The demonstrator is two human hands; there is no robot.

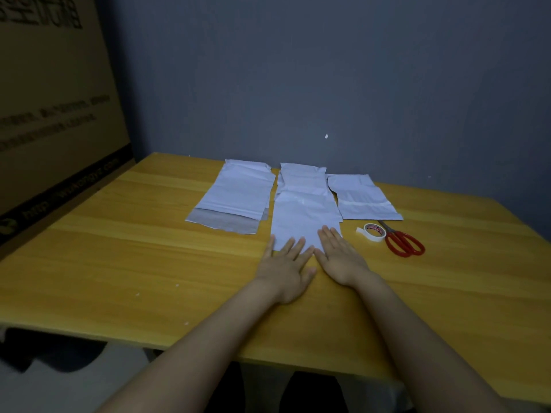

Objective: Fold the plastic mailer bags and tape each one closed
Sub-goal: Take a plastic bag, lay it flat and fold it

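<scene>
Three white plastic mailer bags lie flat side by side at the far middle of the wooden table (149,263). The left bag (238,195) shows a grey strip at its near end. The middle bag (304,210) is the longest and reaches closest to me. The right bag (362,198) is shorter, with a fold line across it. My left hand (286,266) and my right hand (340,257) lie flat, fingers straight, with the fingertips resting on the near edge of the middle bag. A white tape roll (374,232) sits just right of my right hand.
Red-handled scissors (401,241) lie beside the tape roll, to its right. A large cardboard box (53,114) stands against the table's left side. A grey wall runs behind the table. The table's near edge crosses below my forearms.
</scene>
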